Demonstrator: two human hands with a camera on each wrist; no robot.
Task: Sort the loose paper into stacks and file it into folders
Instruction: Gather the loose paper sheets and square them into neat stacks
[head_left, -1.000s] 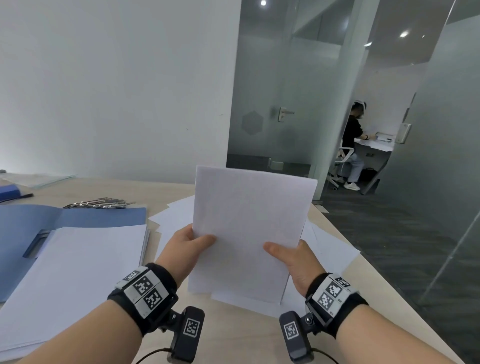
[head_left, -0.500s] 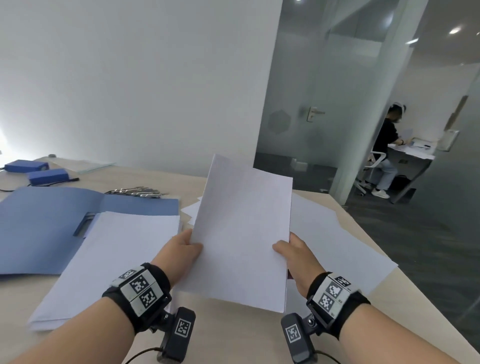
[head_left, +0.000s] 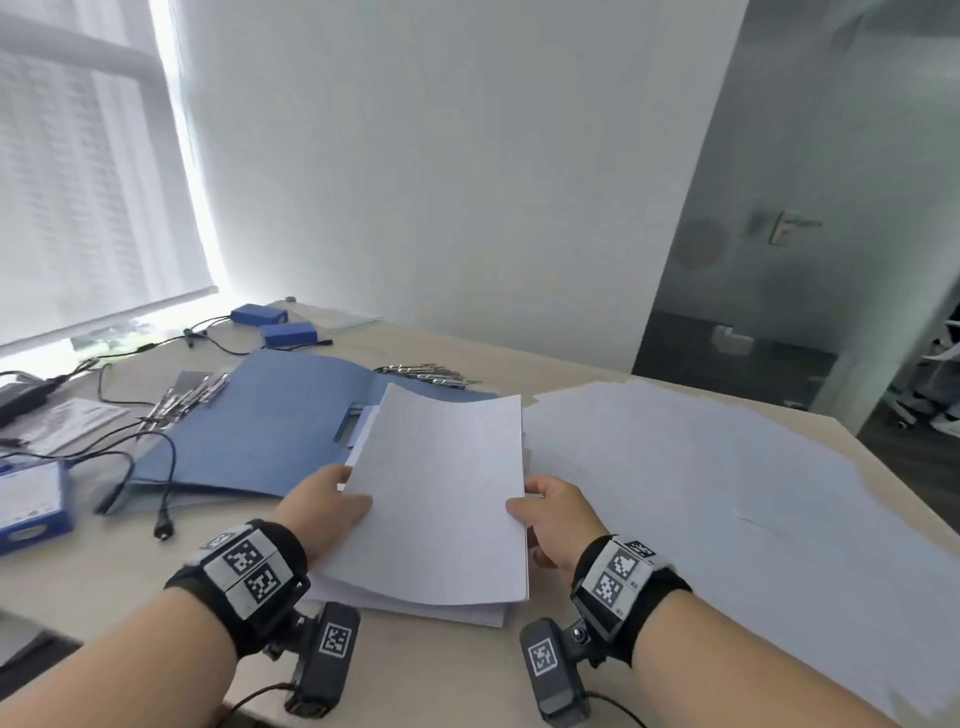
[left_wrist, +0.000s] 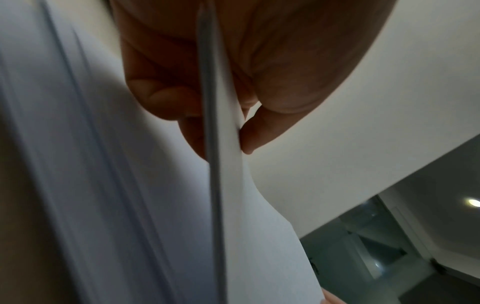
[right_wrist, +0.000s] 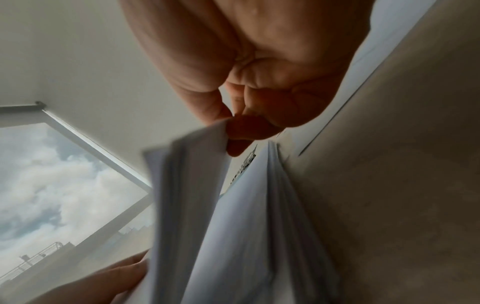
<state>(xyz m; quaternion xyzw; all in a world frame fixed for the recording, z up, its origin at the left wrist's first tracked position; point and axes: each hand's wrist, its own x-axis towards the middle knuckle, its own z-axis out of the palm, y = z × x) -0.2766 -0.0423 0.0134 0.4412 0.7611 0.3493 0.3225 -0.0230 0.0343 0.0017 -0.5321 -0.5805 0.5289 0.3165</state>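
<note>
A thin sheaf of white paper (head_left: 441, 488) hangs low over a thicker white stack (head_left: 415, 603) that lies on the right half of an open blue folder (head_left: 265, 426). My left hand (head_left: 332, 506) pinches the sheaf's left edge, thumb on top, and my right hand (head_left: 550, 512) pinches its right edge. In the left wrist view the left hand (left_wrist: 223, 135) pinches the paper edge (left_wrist: 215, 205) between thumb and fingers. The right wrist view has my right hand (right_wrist: 228, 131) pinching the blurred sheets (right_wrist: 187, 195) above the stack.
Loose white sheets (head_left: 701, 467) spread over the table's right side up to its edge. Metal file clips (head_left: 426, 373) lie behind the folder, more clips (head_left: 192, 400) at its left. Blue boxes (head_left: 288, 330), cables (head_left: 130, 452) and a blue device (head_left: 31, 499) crowd the left.
The sheaf has come down from upright in front of me to nearly flat over the stack on the folder. My view has swung left and down.
</note>
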